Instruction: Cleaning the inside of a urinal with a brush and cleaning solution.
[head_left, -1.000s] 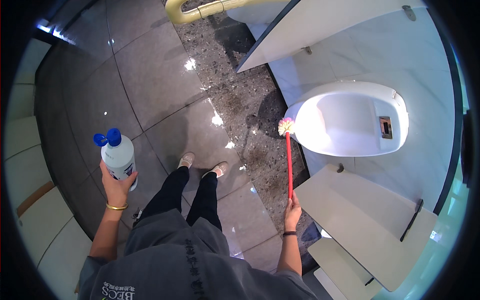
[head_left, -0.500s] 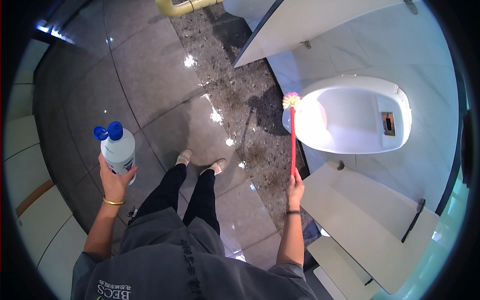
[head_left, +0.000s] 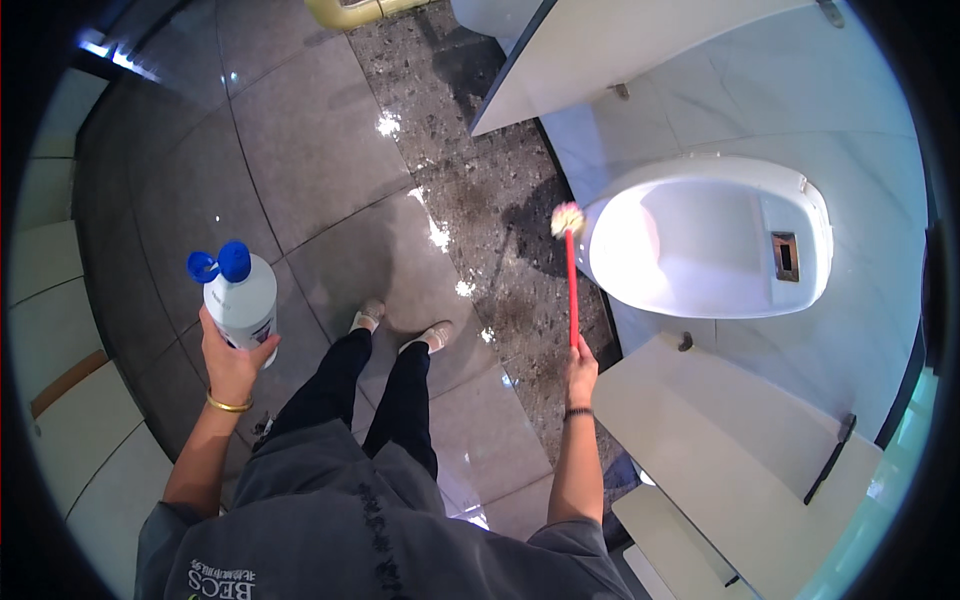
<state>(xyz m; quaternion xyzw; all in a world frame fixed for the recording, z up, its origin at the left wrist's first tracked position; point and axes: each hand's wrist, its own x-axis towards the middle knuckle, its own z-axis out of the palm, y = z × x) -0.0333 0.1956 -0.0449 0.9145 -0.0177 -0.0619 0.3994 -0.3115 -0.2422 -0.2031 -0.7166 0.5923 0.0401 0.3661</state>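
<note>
My left hand [head_left: 232, 365] grips a white plastic bottle [head_left: 240, 300] with a blue cap flipped open, held upright over the floor on the left. My right hand [head_left: 581, 365] grips the red handle [head_left: 572, 290] of a brush. The brush head [head_left: 567, 219], pale with pink and yellow bristles, is up at the left end of a white urinal [head_left: 700, 245]; whether it touches the rim I cannot tell. The urinal is on a pale marbled wall and has a metal drain plate at its right end.
White partition panels [head_left: 590, 50] with metal brackets stand above and below the urinal on the right. A yellow rail [head_left: 355, 12] is at the top. Grey tiles [head_left: 300, 150] and a wet, speckled strip [head_left: 460, 180] form the floor. Pale tiled wall [head_left: 85, 440] lines the left.
My right hand and the brush rose from a second ago; in the last half second the brush head shifted slightly left and down. My left hand with the bottle moved only slightly.
</note>
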